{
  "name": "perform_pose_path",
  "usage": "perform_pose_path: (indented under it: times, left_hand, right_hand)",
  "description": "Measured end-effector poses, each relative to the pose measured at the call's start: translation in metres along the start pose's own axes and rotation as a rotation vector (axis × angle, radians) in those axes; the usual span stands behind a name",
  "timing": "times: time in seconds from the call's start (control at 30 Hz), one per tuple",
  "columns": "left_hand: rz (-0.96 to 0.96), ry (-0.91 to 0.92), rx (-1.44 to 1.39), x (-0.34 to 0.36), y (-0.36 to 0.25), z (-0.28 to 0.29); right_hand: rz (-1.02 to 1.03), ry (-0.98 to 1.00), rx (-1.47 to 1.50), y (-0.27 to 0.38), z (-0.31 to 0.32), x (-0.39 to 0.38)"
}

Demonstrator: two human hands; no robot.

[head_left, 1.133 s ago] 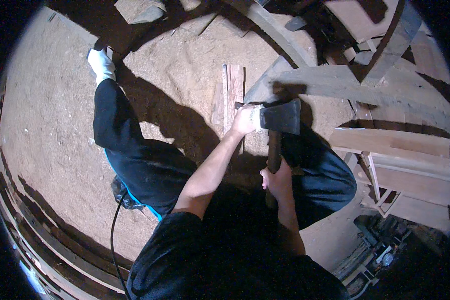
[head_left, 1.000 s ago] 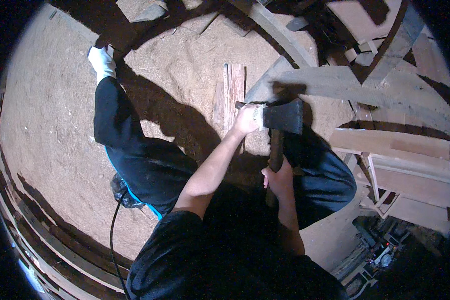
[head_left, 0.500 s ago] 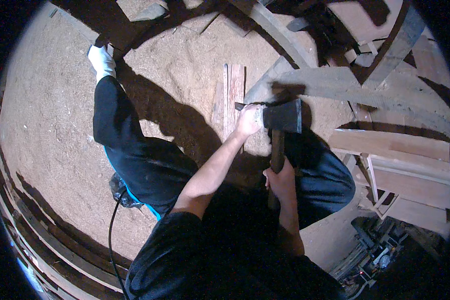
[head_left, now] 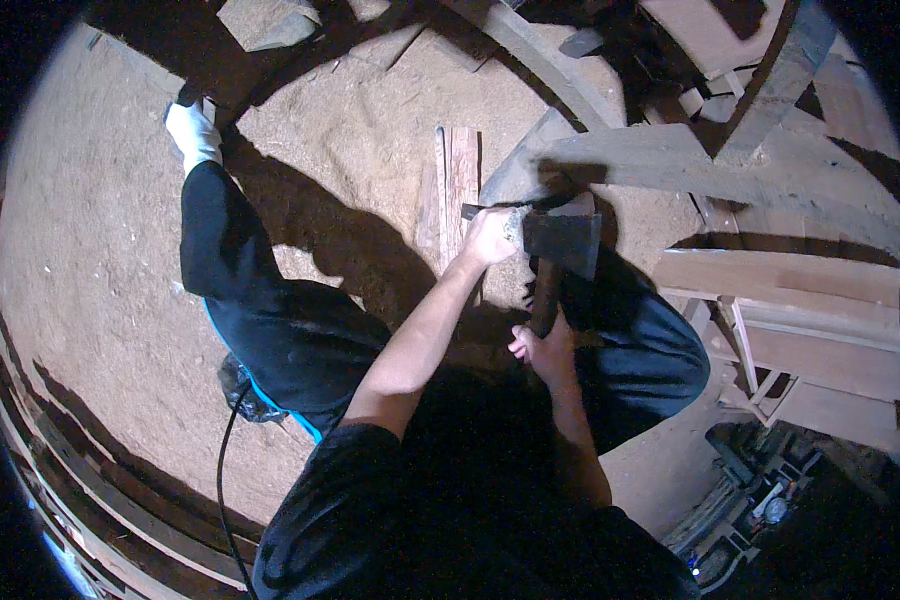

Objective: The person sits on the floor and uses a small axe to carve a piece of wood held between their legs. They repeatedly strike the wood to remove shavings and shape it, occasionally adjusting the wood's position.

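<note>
My right hand (head_left: 550,348) grips the dark wooden handle of an axe (head_left: 562,240). Its broad dark head is up, with the pale cutting edge facing right. My left hand (head_left: 490,237) is closed beside the blunt back of the axe head. A dark, narrow end (head_left: 472,212) sticks out to the left of that fist, and a whitish, rough patch (head_left: 514,226) shows at its right side; I cannot tell what the held piece is. Just beyond the fist, a reddish-brown wooden board (head_left: 459,165) lies on the sawdust-covered ground.
Large curved timbers (head_left: 660,160) lie at the far right, with stacked planks (head_left: 780,275) at the right. My bent legs (head_left: 290,320) flank the work, the left foot (head_left: 195,135) in white. A black cable (head_left: 225,480) runs at the lower left. Machinery (head_left: 760,500) stands at the lower right.
The axe has tilted a little, its edge side dropping, and my right hand has shifted slightly left. My left hand stays closed in nearly the same place. The whole view has moved slightly.
</note>
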State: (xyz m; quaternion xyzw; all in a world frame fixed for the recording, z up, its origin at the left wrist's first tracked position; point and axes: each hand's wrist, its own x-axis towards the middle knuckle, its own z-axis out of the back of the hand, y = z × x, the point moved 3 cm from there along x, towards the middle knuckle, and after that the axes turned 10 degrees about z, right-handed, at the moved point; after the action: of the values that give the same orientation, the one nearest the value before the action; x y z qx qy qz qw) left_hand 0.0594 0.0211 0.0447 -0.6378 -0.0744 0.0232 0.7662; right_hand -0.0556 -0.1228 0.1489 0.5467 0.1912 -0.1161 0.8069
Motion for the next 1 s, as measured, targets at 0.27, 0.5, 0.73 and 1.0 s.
perform_pose_path:
  times: [0.27, 0.5, 0.73, 1.0]
  left_hand:
    - [0.06, 0.044, 0.038, 0.001, -0.006, 0.004]
    - [0.207, 0.027, -0.082, 0.007, 0.003, 0.008]
    - [0.207, 0.086, -0.042, 0.007, 0.007, 0.004]
    - [0.199, 0.072, -0.253, 0.001, 0.004, 0.004]
  right_hand:
    - [-0.051, 0.047, 0.127, 0.009, 0.003, -0.006]
    - [0.281, -0.031, 0.162, 0.062, 0.033, -0.026]
    - [0.218, -0.116, -0.314, 0.05, 0.02, -0.001]
    - [-0.032, -0.002, -0.495, 0.016, 0.009, 0.021]
